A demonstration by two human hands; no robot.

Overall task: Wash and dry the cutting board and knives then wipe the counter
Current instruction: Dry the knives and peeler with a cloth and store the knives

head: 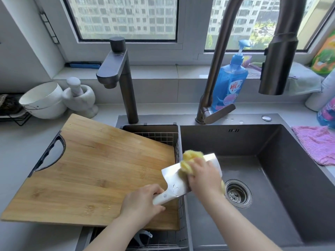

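One knife, a broad white-handled cleaver (172,178), is in the middle of its wash, and that is the only step the view shows under way. The left hand (141,201) is closed round the handle at about six o'clock in the view. It holds the blade flat over the dividing wall between the wire basket (163,136) and the dark sink basin (272,160). The right hand (204,175) curls over a yellow scrubbing pad (188,157) and presses it on the blade's upper face. No water runs from the pull-down faucet (277,66) at one o'clock, so I judge this to be the scrubbing stage, with the rinse not yet done. The bamboo cutting board (90,169) lies at nine o'clock, partly on the grey counter (20,145) and partly across the basket. A few damp-looking spots show near its front edge, but whether it has been washed cannot be told. No second knife is in sight. A pink cloth (317,144) lies on the counter at three o'clock and a pale green one (302,80) on the sill at two o'clock. Either could serve for drying or wiping, and neither is in use. By my reckoning most of the task is left: rinsing and drying the cleaver, any other knives, the board, and the counter wipe last.
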